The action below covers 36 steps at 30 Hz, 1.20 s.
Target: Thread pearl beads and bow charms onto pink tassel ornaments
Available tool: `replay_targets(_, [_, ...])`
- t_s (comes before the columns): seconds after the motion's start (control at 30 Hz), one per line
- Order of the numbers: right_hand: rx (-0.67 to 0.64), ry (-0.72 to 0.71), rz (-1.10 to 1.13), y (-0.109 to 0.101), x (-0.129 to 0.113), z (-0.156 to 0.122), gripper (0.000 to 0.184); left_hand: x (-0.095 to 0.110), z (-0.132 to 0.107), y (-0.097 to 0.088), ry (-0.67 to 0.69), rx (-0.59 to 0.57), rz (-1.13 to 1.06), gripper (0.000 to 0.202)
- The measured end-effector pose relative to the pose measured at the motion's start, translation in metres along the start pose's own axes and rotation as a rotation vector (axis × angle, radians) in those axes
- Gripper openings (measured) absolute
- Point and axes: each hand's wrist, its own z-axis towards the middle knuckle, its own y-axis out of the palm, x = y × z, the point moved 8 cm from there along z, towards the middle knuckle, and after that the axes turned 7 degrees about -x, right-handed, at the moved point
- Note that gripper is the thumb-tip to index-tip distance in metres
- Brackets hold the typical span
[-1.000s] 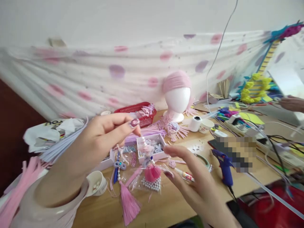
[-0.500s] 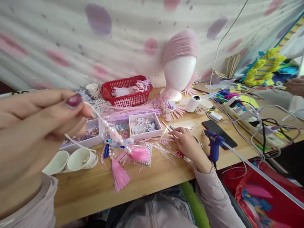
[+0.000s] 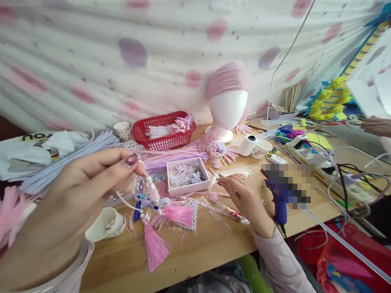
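Observation:
My left hand [image 3: 91, 183] is raised at the left, thumb and finger pinched on the white cord [image 3: 125, 201] of a beaded tassel pendant [image 3: 149, 187]. White pearls, a pale wing-like piece and blue gems run along it. Two pink tassels [image 3: 155, 246] lie at its lower end, over the tabletop. My right hand [image 3: 247, 199] lies low over the table with fingers stretched, close to a clear plastic strip [image 3: 212, 183] and a small pink flower [image 3: 214, 197]. Its fingertips seem to hold nothing, and the palm side is hidden.
A white box of flower beads [image 3: 187, 187] sits mid-table before a red basket [image 3: 165, 142]. A foam head [image 3: 229, 110] wears a pink wrap. Glue gun [image 3: 279, 207], phone area blurred, and cables crowd the right. A paper cup [image 3: 106, 224] stands near-left. Another person's hand [image 3: 377, 126] is far right.
My left hand has shifted right and lower in view, still holding the cord. The view has tilted, showing more at the left. My right hand stays by the plastic strip, its fingers slightly closer together.

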Motion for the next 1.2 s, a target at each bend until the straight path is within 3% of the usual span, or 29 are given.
replay_targets(0.17, [0.116,-0.149,0.153,-0.043,-0.066,0.028,0.023,0.022,0.012,0.016,0.131,-0.115,0.031,0.021])
replay_targets(0.27, [0.163,-0.064,0.205,-0.063,-0.090,0.048,0.016,0.034,0.015,0.022,0.138,-0.177,0.087,0.025])
replay_targets(0.33, [0.136,-0.060,0.274,-0.065,-0.102,0.060,0.015,0.043,0.016,0.025,0.174,-0.170,0.122,0.025])
replay_targets(0.43, [0.145,-0.214,0.288,-0.065,-0.119,0.072,0.018,0.054,0.016,0.028,0.289,-0.138,0.147,0.024])
replay_targets(0.53, [0.250,-0.320,0.323,-0.067,-0.120,0.076,0.021,0.053,0.016,0.026,0.344,-0.100,0.129,0.024])
replay_targets(0.67, [0.309,-0.317,0.367,-0.068,-0.113,0.079,0.023,0.044,0.014,0.021,0.299,-0.074,0.062,0.027])
replay_targets(1.0, [0.336,-0.376,0.318,-0.065,-0.125,0.091,0.019,0.040,0.011,0.023,0.041,-0.034,-0.466,0.010])
replay_targets(1.2, [0.340,-0.405,0.185,-0.070,-0.133,0.098,0.015,0.040,0.009,0.032,0.008,-0.078,-0.512,0.019])
